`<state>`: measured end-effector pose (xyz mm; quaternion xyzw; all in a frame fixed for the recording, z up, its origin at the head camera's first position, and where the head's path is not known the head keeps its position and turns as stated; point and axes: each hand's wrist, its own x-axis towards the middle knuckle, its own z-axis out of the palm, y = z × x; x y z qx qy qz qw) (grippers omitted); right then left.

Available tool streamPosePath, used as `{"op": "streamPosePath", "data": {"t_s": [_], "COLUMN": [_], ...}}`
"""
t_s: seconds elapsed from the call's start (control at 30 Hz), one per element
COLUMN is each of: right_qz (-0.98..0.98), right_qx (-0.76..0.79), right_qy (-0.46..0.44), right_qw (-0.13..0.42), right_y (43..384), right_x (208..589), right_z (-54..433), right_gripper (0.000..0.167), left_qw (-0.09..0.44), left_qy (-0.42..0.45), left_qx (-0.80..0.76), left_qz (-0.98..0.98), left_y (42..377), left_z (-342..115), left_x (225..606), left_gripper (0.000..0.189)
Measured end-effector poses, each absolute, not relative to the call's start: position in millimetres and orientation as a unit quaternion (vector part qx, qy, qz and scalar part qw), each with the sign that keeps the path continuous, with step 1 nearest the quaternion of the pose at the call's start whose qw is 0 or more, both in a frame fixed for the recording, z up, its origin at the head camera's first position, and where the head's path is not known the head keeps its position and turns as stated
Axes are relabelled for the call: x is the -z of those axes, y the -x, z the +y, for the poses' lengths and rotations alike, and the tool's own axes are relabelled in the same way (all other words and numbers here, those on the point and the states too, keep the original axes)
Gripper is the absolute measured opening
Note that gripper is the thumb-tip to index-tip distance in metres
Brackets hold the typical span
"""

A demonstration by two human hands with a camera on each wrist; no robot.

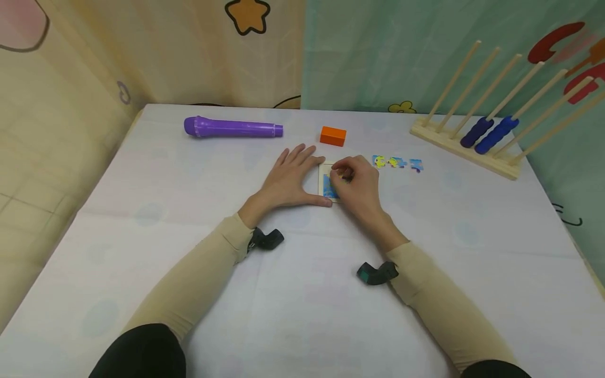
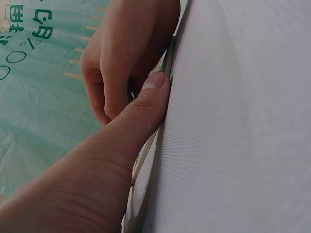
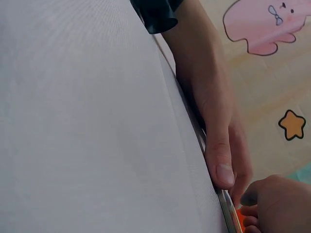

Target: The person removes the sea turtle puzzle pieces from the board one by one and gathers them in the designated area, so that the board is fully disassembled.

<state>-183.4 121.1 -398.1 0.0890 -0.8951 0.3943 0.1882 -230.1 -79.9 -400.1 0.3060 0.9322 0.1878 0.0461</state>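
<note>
A small jigsaw puzzle board [image 1: 326, 185] with a pale wooden border and a blue picture lies flat on the table. My left hand [image 1: 289, 181] rests beside it with fingers spread, the thumb along its near edge. Over the board's right part, my right hand [image 1: 361, 186] has its thumb and fingers curled together, pinching what appears to be a puzzle piece; the fingers mostly hide it. Both hands meet at the board's edge in the left wrist view, where the left thumb [image 2: 153, 90] lies along it. Several loose blue and yellow puzzle pieces [image 1: 397, 162] lie to the right.
Beyond the hands lie a purple toy microphone [image 1: 236, 128] and an orange block [image 1: 333, 136]. A wooden peg stand [image 1: 465, 147] with blue beads on two rods stands at the back right. Printed curtains [image 1: 350, 58] hang behind the white-covered table [image 1: 293, 310].
</note>
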Motion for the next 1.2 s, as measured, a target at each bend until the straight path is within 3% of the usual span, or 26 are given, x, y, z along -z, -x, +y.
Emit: {"op": "streamPosePath", "data": {"t_s": [0.23, 0.77, 1.2], "right_qz": [-0.906, -0.917, -0.903], "right_qx": [-0.383, -0.368, -0.39], "right_qy": [-0.105, -0.099, -0.116], "right_qw": [0.148, 0.117, 0.136], "right_y": [185.6, 189.4, 186.1], "right_x": [400.3, 400.8, 402.0], "right_z": [116.2, 114.2, 120.0], "right_gripper": [0.014, 0.024, 0.021], "left_qw": [0.045, 0.046, 0.048], "left_qy": [-0.306, -0.302, -0.305], "left_qx": [-0.19, -0.187, -0.19], "left_qz": [0.932, 0.934, 0.932], "left_y": [229.2, 228.2, 229.0], "left_z": [-79.5, -81.4, -79.9], "left_x": [398.1, 396.3, 398.6], "left_gripper": [0.11, 0.11, 0.109]}}
